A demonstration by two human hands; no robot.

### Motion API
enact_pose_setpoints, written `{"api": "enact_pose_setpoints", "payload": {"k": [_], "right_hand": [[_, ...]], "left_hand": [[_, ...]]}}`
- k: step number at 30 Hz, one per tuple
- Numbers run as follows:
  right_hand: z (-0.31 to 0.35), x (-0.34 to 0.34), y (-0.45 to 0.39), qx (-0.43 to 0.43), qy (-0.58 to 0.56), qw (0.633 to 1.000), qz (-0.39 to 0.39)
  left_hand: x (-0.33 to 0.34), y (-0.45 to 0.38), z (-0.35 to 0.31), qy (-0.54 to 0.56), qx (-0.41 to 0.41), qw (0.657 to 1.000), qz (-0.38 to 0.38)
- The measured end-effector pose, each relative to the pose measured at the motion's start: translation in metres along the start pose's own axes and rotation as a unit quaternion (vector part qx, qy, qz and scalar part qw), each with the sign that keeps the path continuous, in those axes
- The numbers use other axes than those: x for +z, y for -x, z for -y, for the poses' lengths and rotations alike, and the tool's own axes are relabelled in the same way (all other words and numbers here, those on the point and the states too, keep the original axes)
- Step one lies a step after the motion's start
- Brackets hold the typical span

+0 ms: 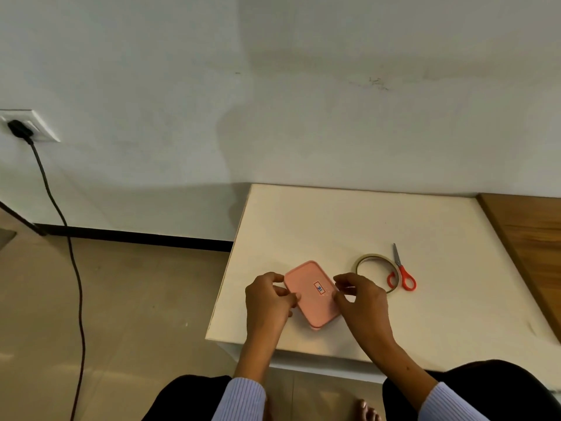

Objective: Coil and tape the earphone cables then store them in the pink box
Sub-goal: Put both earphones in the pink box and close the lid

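Low in frame, both hands, left [268, 294] and right [358, 294], pinch the closed box [311, 294]; a jerked lid could skid it off the desk [334, 220].

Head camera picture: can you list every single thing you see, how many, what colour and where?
pink box: 1, pink, lid on with a small label, near the table's front left corner
tape roll: 1, clear yellowish, right of the box
scissors: 1, red handles, partly over the tape roll
table: 1, white, against the wall
wall socket: 1, white, far left
black cable: 1, plugged in, hanging to the floor
hands: 2; left hand and right hand grip the box's sides
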State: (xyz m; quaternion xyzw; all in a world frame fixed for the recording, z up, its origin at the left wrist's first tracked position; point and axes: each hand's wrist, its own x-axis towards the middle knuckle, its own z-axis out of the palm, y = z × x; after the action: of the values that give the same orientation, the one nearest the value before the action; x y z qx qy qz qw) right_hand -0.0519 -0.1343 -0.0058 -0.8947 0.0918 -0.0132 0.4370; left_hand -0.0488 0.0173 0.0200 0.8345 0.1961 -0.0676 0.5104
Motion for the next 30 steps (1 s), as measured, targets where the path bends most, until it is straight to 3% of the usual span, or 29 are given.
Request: {"api": "enact_pose_setpoints", "payload": {"k": [16, 26, 30], "right_hand": [[-0.007, -0.007, -0.004, -0.002, 0.010, 1.000, 0.009], [-0.018, -0.011, -0.012, 0.136, -0.172, 0.974, 0.057], [-0.021, -0.010, -0.013, 0.159, -0.209, 0.963, 0.054]], "left_hand": [[0.010, -0.003, -0.002, -0.057, 0.024, 0.998, -0.012], [0.012, -0.006, 0.001, -0.066, 0.009, 0.998, 0.005], [0.015, -0.008, -0.001, -0.149, 0.067, 0.986, 0.037]]}}
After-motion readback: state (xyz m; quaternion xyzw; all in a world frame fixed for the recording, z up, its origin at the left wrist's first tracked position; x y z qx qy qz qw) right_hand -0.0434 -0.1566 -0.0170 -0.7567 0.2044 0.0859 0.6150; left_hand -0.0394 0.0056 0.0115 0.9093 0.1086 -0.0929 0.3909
